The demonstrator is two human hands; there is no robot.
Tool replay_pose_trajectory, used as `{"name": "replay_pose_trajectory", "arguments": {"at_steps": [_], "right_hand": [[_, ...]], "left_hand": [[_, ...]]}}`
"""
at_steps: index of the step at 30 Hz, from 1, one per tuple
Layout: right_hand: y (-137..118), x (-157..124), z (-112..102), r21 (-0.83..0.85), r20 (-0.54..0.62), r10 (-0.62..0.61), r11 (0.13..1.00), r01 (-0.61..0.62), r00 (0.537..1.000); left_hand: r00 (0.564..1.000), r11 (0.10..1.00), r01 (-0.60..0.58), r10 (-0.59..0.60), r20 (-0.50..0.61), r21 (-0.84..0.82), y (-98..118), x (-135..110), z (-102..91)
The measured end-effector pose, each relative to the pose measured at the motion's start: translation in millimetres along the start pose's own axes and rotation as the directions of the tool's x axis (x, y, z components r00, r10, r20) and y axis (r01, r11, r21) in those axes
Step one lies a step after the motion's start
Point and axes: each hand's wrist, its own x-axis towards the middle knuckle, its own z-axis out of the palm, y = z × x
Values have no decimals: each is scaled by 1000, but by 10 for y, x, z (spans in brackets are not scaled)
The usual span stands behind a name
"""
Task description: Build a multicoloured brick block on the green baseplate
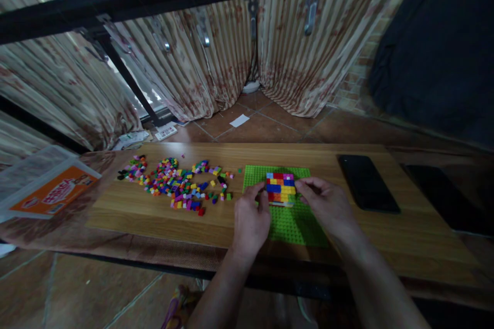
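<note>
A small block of multicoloured toy bricks [281, 188] sits over the green studded baseplate [297, 229], with red, blue, yellow, orange and pink on its top. My left hand [252, 216] has its thumb and fingers closed at the block's left edge. On the opposite edge, the fingertips of my right hand [328, 205] press together against the block's right side. Whether the block is joined to the baseplate or lifted off it, I cannot tell. Many loose toy bricks [173, 180] lie scattered to the left of the baseplate.
A black phone [368, 183] lies on the wooden board [154, 223] at the right, and a second dark flat device [443, 198] is beyond it. A clear plastic box [50, 185] with an orange label stands at the far left. Striped curtains [216, 61] hang behind.
</note>
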Motion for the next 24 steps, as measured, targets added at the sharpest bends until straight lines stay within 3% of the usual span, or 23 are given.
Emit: {"name": "replay_pose_trajectory", "arguments": {"at_steps": [8,17,24], "right_hand": [[13,1,13,-12,-2,1,1000,-1,1000],[41,9,52,-76,-30,-15,997,12,999],[48,20,71,-25,-40,23,999,-24,999]], "left_hand": [[986,918,164,-155,53,-362,-70,122,127],[974,875,210,-224,20,-435,-86,180,232],[970,851,224,-242,25,-474,-83,206,212]]}}
